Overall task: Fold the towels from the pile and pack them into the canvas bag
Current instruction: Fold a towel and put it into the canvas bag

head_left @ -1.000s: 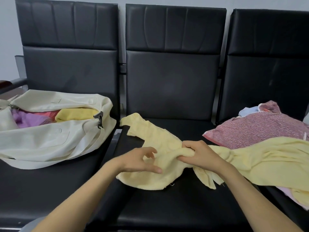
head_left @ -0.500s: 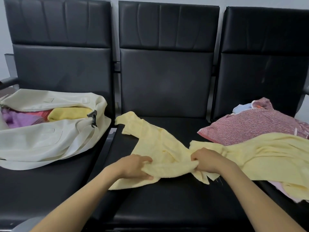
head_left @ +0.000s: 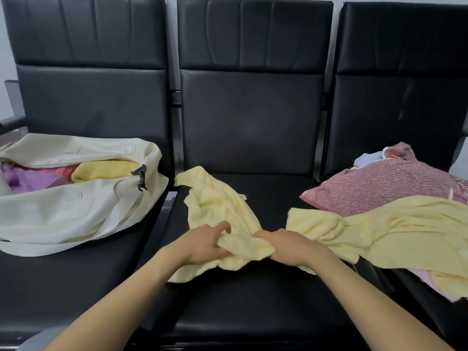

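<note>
A long pale yellow towel (head_left: 379,231) stretches from the pile on the right seat across the middle seat. My left hand (head_left: 205,244) and my right hand (head_left: 288,247) both grip its bunched middle, close together, low over the middle seat. The towel's left end (head_left: 215,201) lies crumpled toward the bag. On the left seat a cream canvas bag (head_left: 63,206) lies open, with a folded yellow towel (head_left: 103,171) and purple and red ones inside. A red patterned towel (head_left: 385,183) heads the pile on the right seat.
Three black padded chairs stand side by side; the middle seat (head_left: 253,300) shows bare in front of my hands. A black buckle (head_left: 140,176) hangs at the bag's opening. A light blue cloth (head_left: 367,157) peeks out behind the red towel.
My hands have slid along the yellow towel and drawn closer together, gathering a bunch of cloth between them. The towel's right part has spread farther over the pile.
</note>
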A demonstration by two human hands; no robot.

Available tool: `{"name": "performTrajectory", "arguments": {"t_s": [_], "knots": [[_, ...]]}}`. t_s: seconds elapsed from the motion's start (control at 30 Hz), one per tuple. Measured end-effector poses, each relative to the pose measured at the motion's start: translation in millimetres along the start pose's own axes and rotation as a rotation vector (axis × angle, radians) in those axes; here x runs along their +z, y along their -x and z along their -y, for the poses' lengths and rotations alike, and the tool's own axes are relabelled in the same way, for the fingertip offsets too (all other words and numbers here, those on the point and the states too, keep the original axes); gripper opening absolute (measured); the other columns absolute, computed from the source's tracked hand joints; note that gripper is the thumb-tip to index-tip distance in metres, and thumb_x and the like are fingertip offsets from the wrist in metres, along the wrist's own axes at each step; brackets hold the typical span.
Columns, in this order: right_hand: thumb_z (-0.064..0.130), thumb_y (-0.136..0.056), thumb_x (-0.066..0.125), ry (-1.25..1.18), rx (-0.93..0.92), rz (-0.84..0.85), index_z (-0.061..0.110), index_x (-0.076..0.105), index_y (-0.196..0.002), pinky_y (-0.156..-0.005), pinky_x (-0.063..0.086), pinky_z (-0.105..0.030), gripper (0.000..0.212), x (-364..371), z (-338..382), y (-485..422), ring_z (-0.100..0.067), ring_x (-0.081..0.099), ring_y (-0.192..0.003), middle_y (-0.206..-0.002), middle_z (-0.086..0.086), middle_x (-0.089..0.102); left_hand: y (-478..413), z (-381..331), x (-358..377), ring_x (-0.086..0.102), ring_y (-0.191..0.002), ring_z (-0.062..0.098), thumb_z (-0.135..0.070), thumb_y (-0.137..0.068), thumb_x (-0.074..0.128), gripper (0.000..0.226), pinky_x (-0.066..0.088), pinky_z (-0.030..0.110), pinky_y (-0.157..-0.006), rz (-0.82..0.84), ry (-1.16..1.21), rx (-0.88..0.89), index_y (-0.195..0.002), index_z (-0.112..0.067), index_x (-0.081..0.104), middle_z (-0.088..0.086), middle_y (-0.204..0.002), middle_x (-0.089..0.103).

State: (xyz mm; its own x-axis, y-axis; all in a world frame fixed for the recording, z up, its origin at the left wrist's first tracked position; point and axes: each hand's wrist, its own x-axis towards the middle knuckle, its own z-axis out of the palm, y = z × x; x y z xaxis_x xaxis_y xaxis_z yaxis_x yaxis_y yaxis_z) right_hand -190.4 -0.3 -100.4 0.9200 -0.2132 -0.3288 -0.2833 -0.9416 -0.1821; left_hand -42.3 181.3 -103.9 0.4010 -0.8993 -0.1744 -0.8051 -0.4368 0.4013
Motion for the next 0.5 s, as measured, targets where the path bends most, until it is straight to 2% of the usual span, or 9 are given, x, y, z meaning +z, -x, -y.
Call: {"name": "performTrajectory", "arguments": {"t_s": [0.07,0.1,0.13,0.2,0.23,0.3,0.4,0.47,0.5], "knots": [[0.028,-0.095,0.039,0.03,0.048,-0.026,0.024,0.051,-0.114,-0.075,0.047,-0.037,0.023,-8.4,-0.9,-1.3,-0.026,0.057,-0.096,-0.102,-0.005,0.061,1.4,9.5,-7.4,0.056,-0.104,0.015,-0.077,-0.066,0.061,0.082,0.046,0.031,-0.091,0.101,0.014,-0.159,-0.131,-0.03,0.046,-0.011,-0.11,0.057],[0.022,-0.093,0.039,0.064,0.077,-0.048,0.021,0.053,-0.105,-0.068,0.044,-0.035,0.018,-12.8,-2.5,-2.2,-0.025,0.057,-0.094,-0.101,-0.003,0.06,2.1,12.5,-10.1,0.054,-0.113,0.017,-0.079,-0.06,0.062,0.087,0.044,0.034,-0.098,0.119,-0.004,-0.197,-0.132,-0.032,0.048,-0.011,-0.119,0.055],[0.018,-0.092,0.039,0.104,0.115,-0.051,0.021,0.052,-0.099,-0.062,0.04,-0.032,0.015,-16.6,-3.5,-2.7,-0.024,0.056,-0.091,-0.1,-0.003,0.057,0.9,16.6,-10.7,0.054,-0.113,0.017,-0.075,-0.061,0.065,0.077,0.045,0.034,-0.097,0.103,-0.026,-0.197,-0.124,-0.032,0.055,-0.012,-0.118,0.057],[0.014,-0.092,0.04,0.152,0.208,-0.004,0.021,0.046,-0.099,-0.061,0.037,-0.03,0.012,-18.2,-2.3,-5.5,-0.024,0.053,-0.09,-0.107,-0.005,0.053,-2.1,18.8,-8.8,0.057,-0.097,0.015,-0.056,-0.074,0.068,0.036,0.046,0.029,-0.081,0.041,-0.106,-0.156,-0.095,-0.028,0.062,-0.011,-0.099,0.059],[0.015,-0.092,0.042,0.159,0.241,0.016,0.02,0.045,-0.107,-0.066,0.039,-0.03,0.016,-17.4,0.2,-7.0,-0.024,0.053,-0.095,-0.114,-0.007,0.052,-2.8,18.4,-7.8,0.055,-0.094,0.015,-0.047,-0.08,0.067,0.026,0.044,0.028,-0.077,0.015,-0.151,-0.13,-0.092,-0.026,0.062,-0.009,-0.097,0.055],[0.012,-0.09,0.049,0.17,0.192,-0.053,0.016,0.042,-0.126,-0.082,0.043,-0.032,0.037,-11.8,2.9,-12.4,-0.025,0.048,-0.114,-0.128,-0.006,0.044,-5.0,22.5,-2.2,0.048,-0.105,0.014,-0.04,-0.084,0.064,0.029,0.043,0.029,-0.087,0.017,-0.146,-0.059,-0.105,-0.021,0.065,-0.006,-0.114,0.046],[0.003,-0.082,0.057,0.081,-0.094,-0.144,0.024,0.03,-0.144,-0.107,0.032,-0.033,0.07,-0.3,3.8,-22.4,-0.018,0.027,-0.136,-0.148,0.004,0.026,-5.4,28.2,2.3,0.042,-0.118,0.014,-0.034,-0.086,0.062,0.038,0.037,0.029,-0.104,0.044,-0.034,0.009,-0.12,-0.017,0.062,-0.008,-0.13,0.04],[0.003,-0.083,0.057,0.016,-0.184,-0.05,0.036,0.024,-0.148,-0.111,0.031,-0.035,0.081,5.0,6.6,-29.1,-0.015,0.025,-0.14,-0.153,0.011,0.026,-6.6,27.5,3.0,0.051,-0.105,0.015,-0.036,-0.086,0.063,0.029,0.042,0.027,-0.092,-0.019,-0.039,0.024,-0.107,-0.016,0.06,-0.006,-0.116,0.049],[0.004,-0.082,0.057,-0.008,-0.19,-0.021,0.039,0.026,-0.146,-0.104,0.04,-0.035,0.079,6.2,7.3,-31.7,-0.017,0.032,-0.137,-0.147,0.012,0.034,-6.8,26.1,2.2,0.052,-0.096,0.015,-0.039,-0.086,0.063,0.027,0.042,0.027,-0.083,-0.051,-0.063,0.012,-0.1,-0.018,0.054,-0.007,-0.105,0.051]]}}
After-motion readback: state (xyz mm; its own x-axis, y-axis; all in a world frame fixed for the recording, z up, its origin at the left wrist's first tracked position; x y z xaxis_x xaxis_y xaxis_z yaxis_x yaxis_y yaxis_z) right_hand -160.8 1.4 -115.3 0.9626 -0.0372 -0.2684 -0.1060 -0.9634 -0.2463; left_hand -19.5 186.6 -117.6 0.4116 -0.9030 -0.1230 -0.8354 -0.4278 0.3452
